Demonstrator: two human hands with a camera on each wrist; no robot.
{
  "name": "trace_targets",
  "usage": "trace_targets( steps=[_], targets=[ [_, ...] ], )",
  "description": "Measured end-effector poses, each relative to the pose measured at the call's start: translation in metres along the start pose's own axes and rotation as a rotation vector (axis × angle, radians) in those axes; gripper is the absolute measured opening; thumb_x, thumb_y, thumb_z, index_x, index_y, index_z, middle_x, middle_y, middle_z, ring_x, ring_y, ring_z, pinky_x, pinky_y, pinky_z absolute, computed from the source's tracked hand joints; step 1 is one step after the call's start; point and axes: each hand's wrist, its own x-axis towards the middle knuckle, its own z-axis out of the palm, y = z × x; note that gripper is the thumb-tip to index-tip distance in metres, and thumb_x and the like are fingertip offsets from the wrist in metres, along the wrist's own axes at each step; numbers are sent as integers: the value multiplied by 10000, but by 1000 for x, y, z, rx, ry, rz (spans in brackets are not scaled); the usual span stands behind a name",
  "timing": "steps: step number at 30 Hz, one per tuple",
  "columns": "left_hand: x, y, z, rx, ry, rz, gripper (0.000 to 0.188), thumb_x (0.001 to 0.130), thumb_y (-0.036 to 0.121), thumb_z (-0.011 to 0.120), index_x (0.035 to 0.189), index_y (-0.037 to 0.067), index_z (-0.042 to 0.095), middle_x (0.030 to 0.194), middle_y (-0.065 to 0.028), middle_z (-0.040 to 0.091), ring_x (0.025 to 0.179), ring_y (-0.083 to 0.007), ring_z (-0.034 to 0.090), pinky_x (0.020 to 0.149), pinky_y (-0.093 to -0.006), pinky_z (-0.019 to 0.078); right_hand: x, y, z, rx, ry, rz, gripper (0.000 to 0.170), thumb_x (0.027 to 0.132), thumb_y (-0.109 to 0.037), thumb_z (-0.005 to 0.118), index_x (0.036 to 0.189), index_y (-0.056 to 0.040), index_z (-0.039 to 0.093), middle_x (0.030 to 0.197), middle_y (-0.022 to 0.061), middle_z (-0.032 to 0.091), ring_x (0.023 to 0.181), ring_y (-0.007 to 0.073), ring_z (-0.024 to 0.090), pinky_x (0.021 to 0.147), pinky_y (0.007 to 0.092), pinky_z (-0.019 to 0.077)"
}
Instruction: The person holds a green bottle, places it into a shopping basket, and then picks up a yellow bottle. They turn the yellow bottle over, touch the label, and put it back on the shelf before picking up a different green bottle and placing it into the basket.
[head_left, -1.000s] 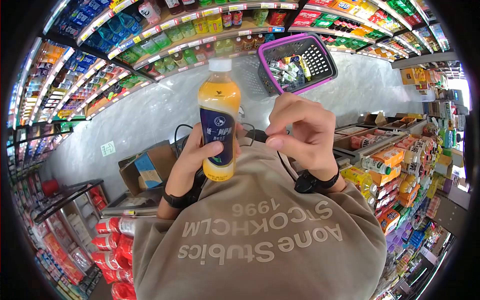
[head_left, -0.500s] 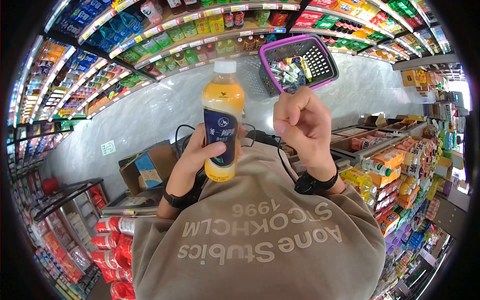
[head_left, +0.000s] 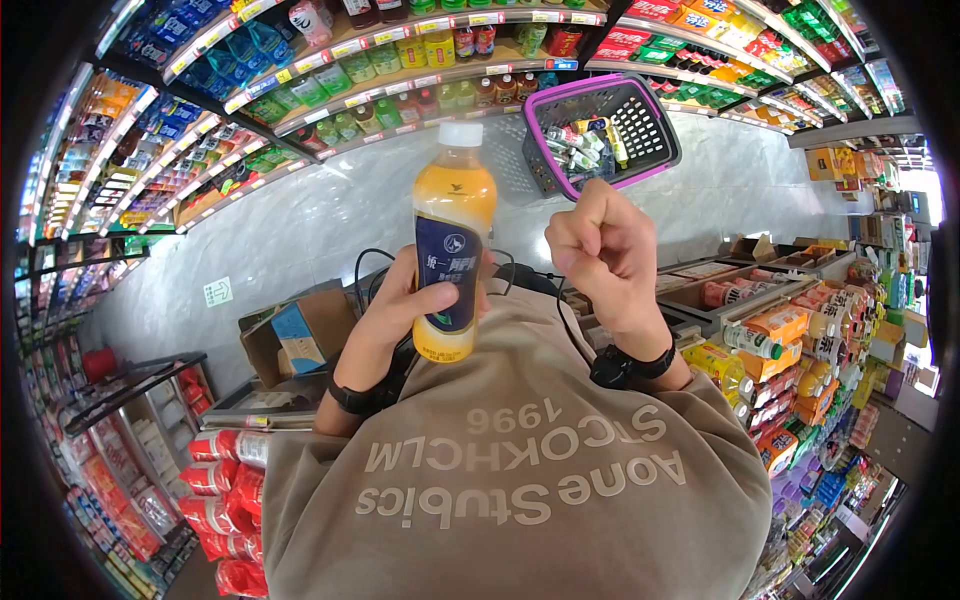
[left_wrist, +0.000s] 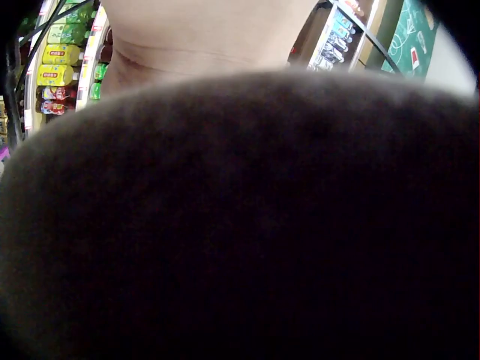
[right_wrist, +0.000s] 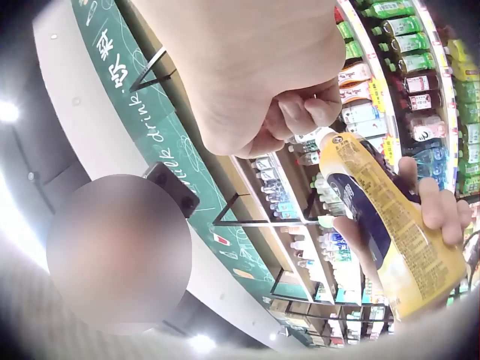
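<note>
In the head view a yellow bottle (head_left: pixel 455 240) with a dark blue label and white cap stands upright in the left hand (head_left: pixel 405 310), thumb across the label and fingers behind. To the right of it the right hand (head_left: pixel 612 262) is raised with its fingers curled in, apart from the bottle; nothing shows in it. The right wrist view shows the same bottle (right_wrist: pixel 390 225) gripped by the left hand (right_wrist: pixel 442 210), with the curled right hand (right_wrist: pixel 277 82) above it. A dark blur covers most of the left wrist view, below a bare wrist.
A purple-rimmed basket (head_left: pixel 532 128) with several packaged items stands on the grey floor (head_left: pixel 370 200) ahead. Drink shelves (head_left: pixel 400 88) curve behind it. Open cartons (head_left: pixel 300 335) and red packs (head_left: pixel 215 500) are at the left, stacked bottles and packs (head_left: pixel 790 350) at the right.
The left hand and the bottle have shifted slightly right in the head view. The right hand has turned upward, its fingers and thumb curling in more closely.
</note>
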Motion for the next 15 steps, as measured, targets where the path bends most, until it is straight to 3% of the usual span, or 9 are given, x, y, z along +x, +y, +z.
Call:
trace_targets(
  steps=[6, 9, 12, 15],
  targets=[
    [1, -2, -3, 6, -16, 7, 655, 863, 352, 787, 1293, -88, 563, 969, -150, 718, 848, -225, 721, 798, -336, 565, 1, 0, 1, 1, -3, -17, 212, 809, 139, 488, 869, -56, 432, 758, -9, 478, 676, 60, 450, 588, 224, 372],
    [2, -2, -4, 9, -22, 9, 649, 864, 347, 786, 1288, -94, 567, 973, -152, 719, 846, -226, 722, 798, -337, 564, 2, -4, 8, -42, 77, 34, 253, 799, 113, 524, 851, -76, 363, 700, -20, 363, 636, 82, 318, 571, 260, 274],
    [2, -4, -5, 6, -11, 8, 642, 867, 344, 783, 1285, -95, 572, 963, -153, 720, 847, -229, 723, 797, -337, 563, 0, 2, -1, 18, 13, 20, 217, 806, 146, 499, 888, -49, 448, 768, -12, 490, 687, 44, 454, 580, 209, 357],
    [3, -5, -5, -7, -11, 10, 635, 870, 339, 780, 1285, -96, 573, 960, -155, 720, 849, -232, 723, 799, -340, 564, 0, 3, -3, 22, 0, 9, 207, 804, 142, 501, 877, -45, 453, 775, -11, 499, 691, 41, 467, 591, 201, 371]
  ],
)
